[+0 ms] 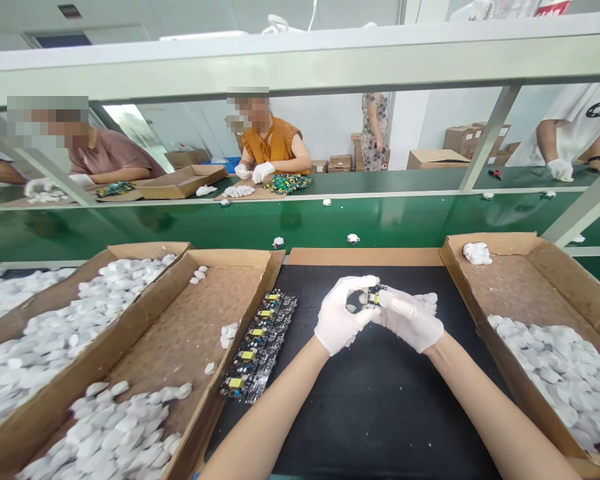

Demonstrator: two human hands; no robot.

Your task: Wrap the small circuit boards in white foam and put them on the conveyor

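Observation:
Over the black mat (370, 393), both my hands, in white gloves, meet at a small circuit board (374, 297) with a yellow component on it. My left hand (341, 317) pinches it from the left between thumb and fingers. From the other side, my right hand (410, 320) has its fingertips closed on the same board, hiding part of it. A pale rounded piece shows near my left fingers, too small to name. Left of my hands lies a panel of joined circuit boards (253, 353), several of them bearing yellow components.
Cardboard trays (280, 263) with white plastic pieces (115, 433) stand on the left; another cardboard tray (510, 280) with similar pieces (555, 367) is on the right. Beyond runs a green conveyor (315, 227) carrying small white pieces. Gloved co-workers (285, 143) sit across it, behind a metal frame (300, 63).

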